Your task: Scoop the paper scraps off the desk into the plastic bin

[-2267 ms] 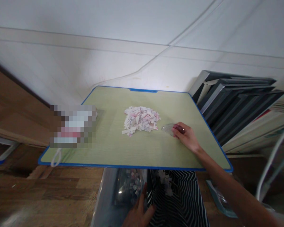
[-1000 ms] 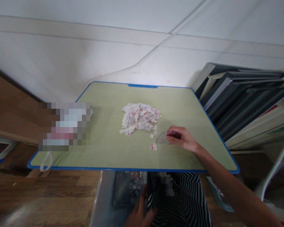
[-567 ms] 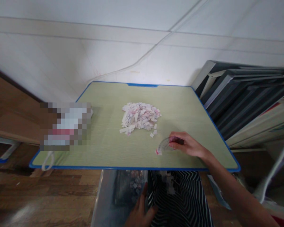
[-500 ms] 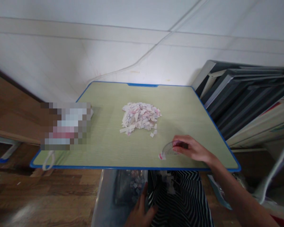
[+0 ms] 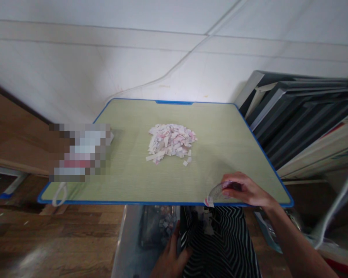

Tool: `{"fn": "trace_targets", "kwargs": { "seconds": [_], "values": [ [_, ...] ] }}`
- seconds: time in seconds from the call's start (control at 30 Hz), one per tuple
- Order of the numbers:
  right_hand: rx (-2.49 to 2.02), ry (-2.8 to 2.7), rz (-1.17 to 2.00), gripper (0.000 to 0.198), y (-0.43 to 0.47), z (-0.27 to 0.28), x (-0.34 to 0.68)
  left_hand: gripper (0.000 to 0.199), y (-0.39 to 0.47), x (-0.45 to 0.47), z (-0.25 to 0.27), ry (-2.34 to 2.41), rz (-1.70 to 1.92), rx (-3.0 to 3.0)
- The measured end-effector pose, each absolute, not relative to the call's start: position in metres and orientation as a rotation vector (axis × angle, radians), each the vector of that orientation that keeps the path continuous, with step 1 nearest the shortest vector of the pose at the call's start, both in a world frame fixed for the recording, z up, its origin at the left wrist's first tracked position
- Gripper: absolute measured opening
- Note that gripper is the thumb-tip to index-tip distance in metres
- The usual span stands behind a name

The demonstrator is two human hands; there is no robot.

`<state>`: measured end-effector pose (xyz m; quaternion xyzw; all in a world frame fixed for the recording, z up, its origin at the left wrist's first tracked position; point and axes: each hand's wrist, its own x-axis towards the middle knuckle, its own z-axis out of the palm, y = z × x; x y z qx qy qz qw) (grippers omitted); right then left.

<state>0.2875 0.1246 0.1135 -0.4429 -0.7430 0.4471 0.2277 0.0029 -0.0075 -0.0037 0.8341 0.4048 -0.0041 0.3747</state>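
In my right hand [image 5: 243, 189] is a clear curved protractor [image 5: 219, 189], its edge on the board at the front rim. A few small paper scraps [image 5: 209, 203] lie against its left end, right at the blue edge. A heap of torn white and pinkish paper scraps [image 5: 171, 141] sits mid-board, with a couple of loose bits beside it. Below the board, my left hand [image 5: 171, 255] is on the right side of a translucent plastic bin [image 5: 127, 247], its fingers and thumb around the rim. Dark shadow hides part of that grip. More scraps lie inside the bin.
The pale green board [image 5: 118, 131] has a blue rim. A blurred-out packet [image 5: 84, 152] with a white loop lies at its left. Dark framed panels [image 5: 301, 112] lean at the right, a brown box [image 5: 17, 135] stands left. Striped cloth [image 5: 220, 247] with scraps covers my lap.
My right hand has drawn the protractor and the few scraps toward me and slightly right, up to the board's front rim. The left hand has stayed about where it was.
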Motion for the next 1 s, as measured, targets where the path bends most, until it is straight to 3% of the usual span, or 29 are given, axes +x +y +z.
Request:
{"fn": "trace_targets", "kwargs": {
  "seconds": [0.23,0.4,0.57,0.73,0.9,1.0],
  "values": [
    [-1.233,-2.074,1.212,0.025,0.123,0.111,0.289,0.078,-0.007,0.003,-0.006,1.015,-0.028,2.123],
    [-1.169,-2.109,1.188,0.026,0.123,0.112,0.29,0.067,-0.007,0.003,-0.006,1.019,-0.032,2.098],
    [-1.276,-1.763,1.24,0.032,0.125,0.115,0.283,0.071,-0.011,0.002,-0.01,1.046,-0.028,2.141],
    [-1.423,-1.461,1.009,0.032,0.142,0.11,0.267,0.071,-0.012,0.001,-0.016,1.038,-0.003,2.19],
    [-1.508,-1.444,0.825,0.03,0.166,0.101,0.252,0.058,-0.013,0.001,-0.016,1.054,-0.001,2.159],
    [-1.505,-1.507,0.842,0.03,0.171,0.1,0.246,0.062,-0.013,0.001,-0.016,1.095,-0.032,2.146]
  ]
}}
